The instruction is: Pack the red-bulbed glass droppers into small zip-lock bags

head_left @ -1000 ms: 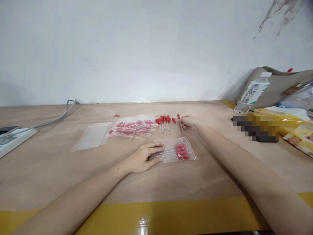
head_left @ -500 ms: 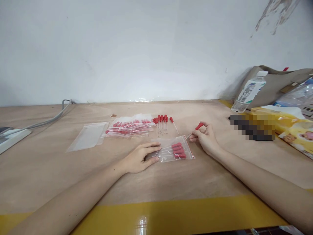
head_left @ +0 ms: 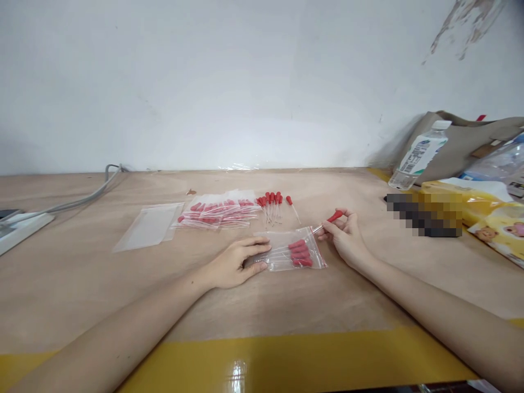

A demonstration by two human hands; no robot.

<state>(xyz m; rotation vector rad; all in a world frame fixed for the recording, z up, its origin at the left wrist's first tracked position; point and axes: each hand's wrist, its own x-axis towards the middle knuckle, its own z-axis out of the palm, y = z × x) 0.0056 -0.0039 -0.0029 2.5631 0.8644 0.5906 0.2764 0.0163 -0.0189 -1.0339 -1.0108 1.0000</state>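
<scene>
Your right hand [head_left: 343, 234], nearer the bag mouth: one red-bulbed dropper [head_left: 335, 216] pinched right of centre frame, stem slanting down-left to the upper right corner of the clear bag [head_left: 282, 238], lower centre, under your left hand [head_left: 238, 263], fingers parted.

Droppers [head_left: 273, 198] lie behind the near bag [head_left: 280, 263], right of the stacked bags [head_left: 215, 212].

A clear bag [head_left: 316, 252] lies flat between the front and back edges of the worktop [head_left: 262, 305], four red-bulbed droppers [head_left: 300, 255] inside, bulbs toward its red-lined right end. A single dropper [head_left: 334, 216] slants, red bulb uppermost, its tube at that end.
</scene>
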